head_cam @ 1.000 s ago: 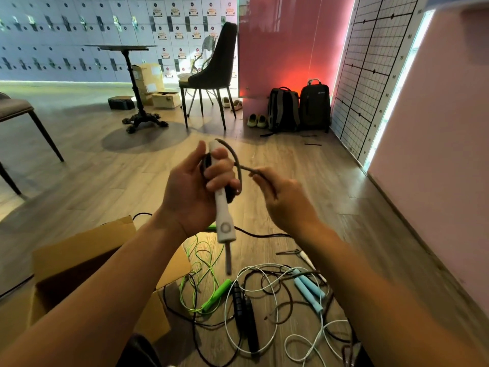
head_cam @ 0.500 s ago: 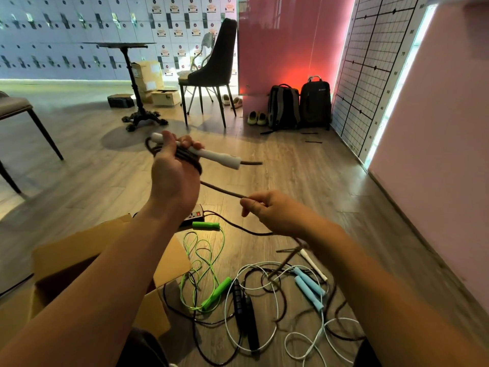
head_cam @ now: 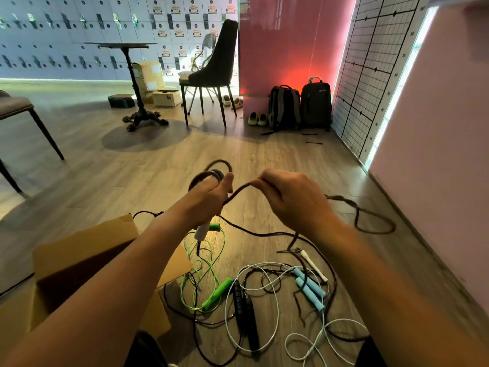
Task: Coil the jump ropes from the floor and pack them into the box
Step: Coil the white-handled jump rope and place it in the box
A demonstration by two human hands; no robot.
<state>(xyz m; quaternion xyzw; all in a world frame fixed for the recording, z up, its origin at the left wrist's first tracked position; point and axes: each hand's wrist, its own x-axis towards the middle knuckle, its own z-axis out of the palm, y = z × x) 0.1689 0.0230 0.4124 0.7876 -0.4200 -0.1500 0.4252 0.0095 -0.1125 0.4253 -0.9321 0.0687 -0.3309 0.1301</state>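
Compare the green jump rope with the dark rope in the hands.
The green jump rope lies loose on the floor; the dark rope is lifted, partly coiled in the left hand and pinched by the right hand. The green jump rope has green handles; the dark rope has a white handle. Neither is in the box yet.

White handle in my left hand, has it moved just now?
Yes. The white handle swung from sideways atop the left hand to hanging below it, now level with the farther green handle.
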